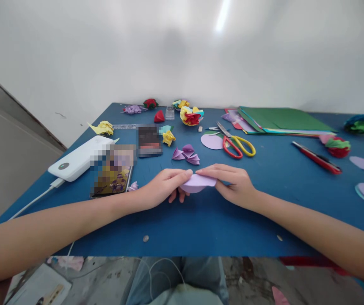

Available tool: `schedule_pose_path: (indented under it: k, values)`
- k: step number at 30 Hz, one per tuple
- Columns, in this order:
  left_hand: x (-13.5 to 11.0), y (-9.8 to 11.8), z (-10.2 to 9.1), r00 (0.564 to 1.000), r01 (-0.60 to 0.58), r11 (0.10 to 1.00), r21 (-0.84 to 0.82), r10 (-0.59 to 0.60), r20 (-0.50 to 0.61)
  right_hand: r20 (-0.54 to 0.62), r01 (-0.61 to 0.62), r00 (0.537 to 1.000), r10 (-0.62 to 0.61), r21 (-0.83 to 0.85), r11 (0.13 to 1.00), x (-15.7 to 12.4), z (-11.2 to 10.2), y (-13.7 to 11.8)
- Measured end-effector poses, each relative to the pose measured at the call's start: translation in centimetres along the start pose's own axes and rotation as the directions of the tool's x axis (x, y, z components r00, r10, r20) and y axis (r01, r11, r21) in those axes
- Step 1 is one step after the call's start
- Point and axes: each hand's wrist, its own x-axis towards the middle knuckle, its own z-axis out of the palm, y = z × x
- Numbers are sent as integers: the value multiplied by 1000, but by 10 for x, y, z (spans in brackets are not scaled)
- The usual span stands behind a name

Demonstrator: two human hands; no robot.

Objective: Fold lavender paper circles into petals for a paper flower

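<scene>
A paper piece (pixel 197 182) is between the left grip (pixel 166 185) and the right grip (pixel 236 183); behind it on the counter (pixel 182 228) lie folded petals (pixel 188 149). Leftward lie a smartphone (pixel 114 180), then a power bank (pixel 80 159); rightward, scissors (pixel 229 134) before stacked sheets (pixel 283 118), then a utility knife (pixel 318 159).

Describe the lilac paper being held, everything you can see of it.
The lilac paper looks thin, smooth and plain, with a curved lower edge. It appears bent or folded along its width, its near part angled downward. It is over the blue table, on the near side of the purple petals. The left grip pinches one end, thumb on top; the right grip holds the other. Fingers hide both ends.
</scene>
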Motion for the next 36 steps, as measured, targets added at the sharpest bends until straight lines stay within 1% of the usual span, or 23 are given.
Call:
schedule_pose_path:
  k: [4, 5, 7, 9, 11, 13, 15, 18, 21, 23, 25, 29, 31, 33, 36]
  values:
    - [-1, 2, -1, 1000, 12, 996, 86, -14, 23, 6, -10, 1000, 10, -27, 1000, 0, 0, -1]
    - [-1, 2, -1, 999, 5, 996, 89, -8, 35, 14, 14, 1000, -14, -46, 999, 0, 0, 0]
    - [-2, 3, -1, 998, -7, 996, 88, 1, 63, 45, 117, 993, -112, -116, 986, -1, -1, 2]
    - [-2, 3, -1, 998, -15, 994, 109, 8, 63, 102, 242, 969, -224, -226, 944, -2, -3, 3]
    - [-2, 4, 0, 998, -29, 988, 152, 20, 58, 166, 320, 946, -279, -337, 886, -3, -6, 3]
    - [-1, 5, 0, 998, -39, 982, 185, 28, 60, 213, 361, 931, -296, -424, 830, -2, -8, 2]
    - [-1, 6, 1, 997, -42, 984, 175, 32, 64, 243, 404, 914, -324, -494, 770, -1, -11, -1]
    - [-2, 6, 0, 997, -51, 986, 157, 40, 72, 254, 453, 890, -378, -570, 685, 2, -13, -4]
    - [-3, 5, 1, 995, -38, 983, 179, 21, 97, 242, 459, 884, -399, -602, 653, 2, -14, -5]
    - [-3, 4, 1, 994, -21, 984, 178, 1, 107, 231, 446, 891, -391, -605, 659, 2, -14, -4]
    - [-2, 1, 1, 994, -13, 985, 172, -7, 113, 212, 423, 903, -374, -590, 687, 0, -13, -2]
    - [-1, -2, 1, 994, -9, 980, 200, -13, 110, 138, 338, 940, -312, -499, 798, -1, -9, 1]
    - [-2, -2, 1, 995, -15, 976, 219, -6, 96, 122, 311, 950, -288, -451, 837, 0, -7, 1]
    - [-2, -1, 1, 996, -28, 975, 219, 9, 89, 127, 317, 948, -290, -427, 847, 1, -6, 1]
    - [-4, 3, 1, 996, -47, 979, 197, 30, 87, 142, 363, 931, -335, -433, 825, 1, -7, 0]
